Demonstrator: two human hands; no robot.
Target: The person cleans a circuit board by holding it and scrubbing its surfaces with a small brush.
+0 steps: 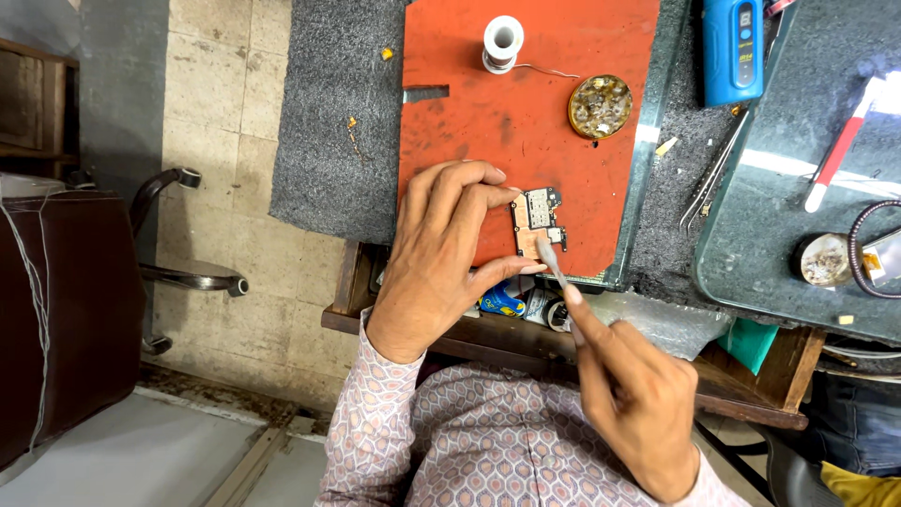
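— Copper-toned circuit board (537,222) sits on the red mat (488,113), held at its nine o'clock edge by the left hand (441,253).
— And the right hand (638,394)?
— Fingers grip a slim tool (552,263), tip touching the board at six o'clock — probing or cleaning, I'd judge; steady, light pressure is called for.

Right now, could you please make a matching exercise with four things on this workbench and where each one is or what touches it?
Things:
1. circuit board
2. solder spool
3. round brass tin
4. metal tweezers

Places:
A. at the far edge of the orange mat
B. on the grey surface, to the right of the mat
C. steadied by the left hand, with the thin tool in the right hand touching it
D. near the right edge of the mat, full of bits

Pairs: 1-C, 2-A, 3-D, 4-B
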